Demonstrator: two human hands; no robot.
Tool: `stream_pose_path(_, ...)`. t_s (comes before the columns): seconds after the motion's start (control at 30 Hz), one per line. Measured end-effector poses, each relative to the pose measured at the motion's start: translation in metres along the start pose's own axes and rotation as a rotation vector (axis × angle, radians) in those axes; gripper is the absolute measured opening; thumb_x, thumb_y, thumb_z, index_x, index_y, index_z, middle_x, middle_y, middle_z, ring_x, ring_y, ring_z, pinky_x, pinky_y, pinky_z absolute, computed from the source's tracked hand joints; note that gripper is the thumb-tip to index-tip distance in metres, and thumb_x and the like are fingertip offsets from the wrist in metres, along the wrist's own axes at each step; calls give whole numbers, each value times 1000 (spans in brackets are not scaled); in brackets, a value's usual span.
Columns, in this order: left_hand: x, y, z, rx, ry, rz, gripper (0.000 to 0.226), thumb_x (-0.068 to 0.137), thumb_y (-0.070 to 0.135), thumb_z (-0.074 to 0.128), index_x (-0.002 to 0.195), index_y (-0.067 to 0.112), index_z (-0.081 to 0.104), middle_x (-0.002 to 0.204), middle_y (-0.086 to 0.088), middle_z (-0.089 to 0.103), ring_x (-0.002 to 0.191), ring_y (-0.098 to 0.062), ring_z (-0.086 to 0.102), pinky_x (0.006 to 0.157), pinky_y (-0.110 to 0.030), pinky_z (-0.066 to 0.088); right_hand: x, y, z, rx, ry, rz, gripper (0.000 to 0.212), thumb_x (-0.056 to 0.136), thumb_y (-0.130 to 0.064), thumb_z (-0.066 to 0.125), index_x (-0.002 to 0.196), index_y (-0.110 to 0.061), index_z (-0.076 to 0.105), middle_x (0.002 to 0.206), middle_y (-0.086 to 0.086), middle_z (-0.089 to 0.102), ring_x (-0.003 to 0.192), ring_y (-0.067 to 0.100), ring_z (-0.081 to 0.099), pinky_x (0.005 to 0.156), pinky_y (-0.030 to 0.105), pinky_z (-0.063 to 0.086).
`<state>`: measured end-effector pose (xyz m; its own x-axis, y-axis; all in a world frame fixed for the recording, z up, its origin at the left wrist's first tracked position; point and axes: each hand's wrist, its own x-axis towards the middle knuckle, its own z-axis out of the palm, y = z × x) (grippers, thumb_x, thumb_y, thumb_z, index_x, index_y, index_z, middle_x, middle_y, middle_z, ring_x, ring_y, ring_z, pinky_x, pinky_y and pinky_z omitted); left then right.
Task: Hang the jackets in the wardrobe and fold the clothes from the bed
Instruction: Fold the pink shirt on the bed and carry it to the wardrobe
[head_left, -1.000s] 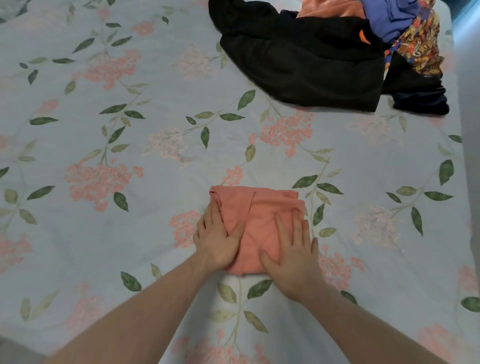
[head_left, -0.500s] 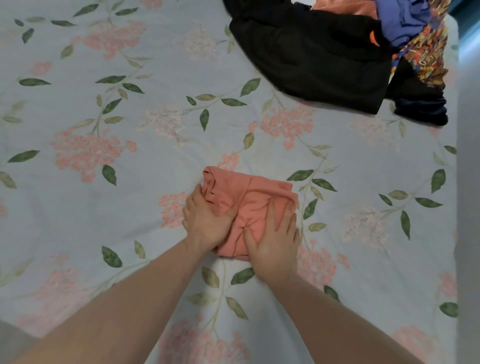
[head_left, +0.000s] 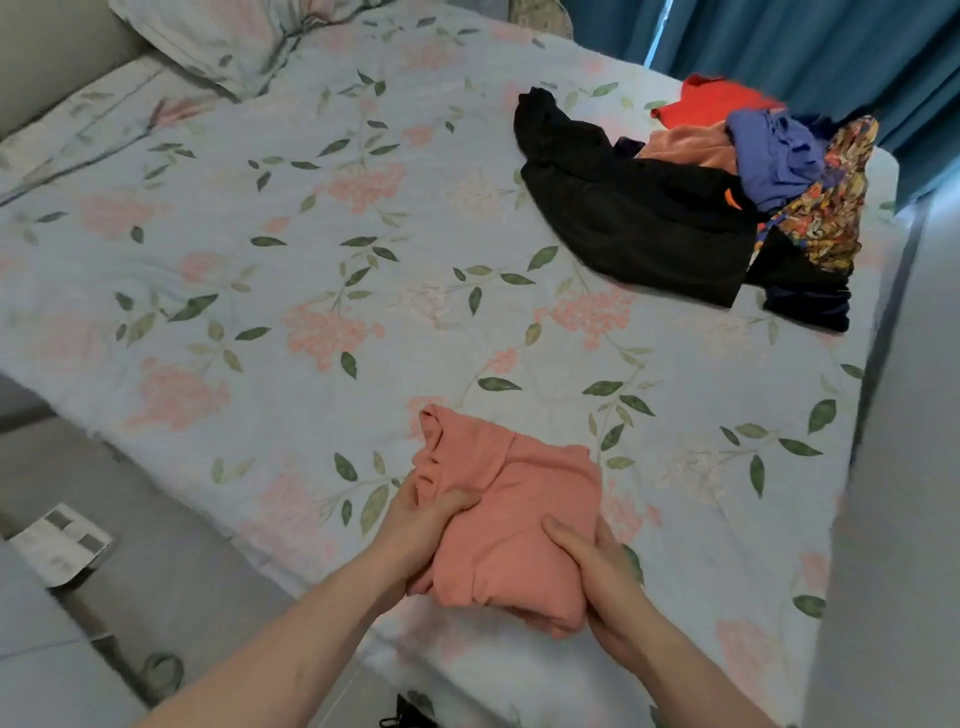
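A folded salmon-pink garment (head_left: 511, 519) is held just above the near edge of the bed (head_left: 270, 291), which has a pale floral cover. My left hand (head_left: 421, 525) grips its left side, thumb on top and fingers underneath. My right hand (head_left: 597, 577) grips its right near corner the same way. At the far right of the bed lies a loose pile of clothes (head_left: 727, 197): a black garment, a red one, a peach one, a blue one and a patterned one.
A floral pillow (head_left: 223, 41) lies at the head of the bed, top left. Blue curtains (head_left: 805, 47) hang behind the pile. A grey panel (head_left: 893, 493) runs down the right side. A printed paper (head_left: 60, 545) lies on the floor at the left.
Both hands went from pressing flat on the pink garment to gripping its sides and lifting it off the bed toward me. My view has pulled back and up.
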<state>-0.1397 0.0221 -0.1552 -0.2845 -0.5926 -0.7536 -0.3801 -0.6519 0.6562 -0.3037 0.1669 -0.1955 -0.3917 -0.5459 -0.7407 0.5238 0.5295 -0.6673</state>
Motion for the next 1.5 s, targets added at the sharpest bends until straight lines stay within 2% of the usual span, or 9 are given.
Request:
stream_pose_path(0.27,-222,-15,-55,-29,81,55,73,75,46,78,139,35,44,130,11,66,112,-4,67,101,-34,54,-207,-43,29,-226,-150,-140,73,81,-33,86,140,-43,44,129,-17,62,113,4,65,92,30,56)
stream_pose_path(0.57,-364,-33,-117,-114,269,106,87,93,36,73,157,30,14,147,13,48,120,-2,55,95,-16,45,-314,-61,91,-486,-344,-179,93,64,-60,90,144,-42,45,137,-11,60,118,12,64,102,44,55)
stream_pose_path(0.63,-381,-33,-135,-138,314,134,83,94,34,72,153,33,13,140,17,48,116,3,53,87,-9,44,-321,-68,115,-539,-386,-192,104,59,-66,85,150,-40,42,139,-11,57,119,12,62,102,43,54)
stream_pose_path(0.77,-399,-29,-185,-182,399,174,109,75,60,76,159,39,10,150,18,48,128,-7,55,113,-37,44,-332,-86,178,-612,-489,-234,90,70,-57,88,146,-43,43,133,-16,59,115,7,62,99,39,54)
stream_pose_path(0.9,-408,-29,-241,-255,502,244,107,69,78,75,155,55,14,150,29,46,132,-7,55,113,-44,46,-348,-97,248,-660,-574,-308,84,66,-58,85,139,-45,46,130,-18,61,114,6,63,96,37,54)
stream_pose_path(1.0,-418,-23,-288,-301,553,331,97,75,63,78,152,52,20,143,28,54,129,-4,56,114,-43,45,-361,-100,302,-682,-608,-359,94,60,-66,84,144,-46,44,134,-16,61,115,8,64,100,42,56)
stream_pose_path(1.13,-431,-7,-342,-297,586,369,88,88,45,73,155,46,16,142,25,54,127,-6,57,113,-42,45,-379,-103,360,-647,-662,-425,74,77,-53,85,140,-48,45,129,-20,63,112,3,66,96,37,58)
stream_pose_path(1.37,-429,36,-409,-307,594,451,91,80,48,73,156,46,21,148,22,49,130,-9,55,114,-44,44,-400,-130,425,-601,-634,-508,60,85,-42,81,131,-51,44,122,-26,61,105,-4,64,73,17,52)
stream_pose_path(1.5,-411,65,-438,-295,602,467,94,79,53,74,154,51,19,150,25,48,129,-8,56,112,-42,44,-388,-156,457,-593,-626,-539,67,81,-46,83,137,-47,47,127,-19,64,108,4,67,80,27,56)
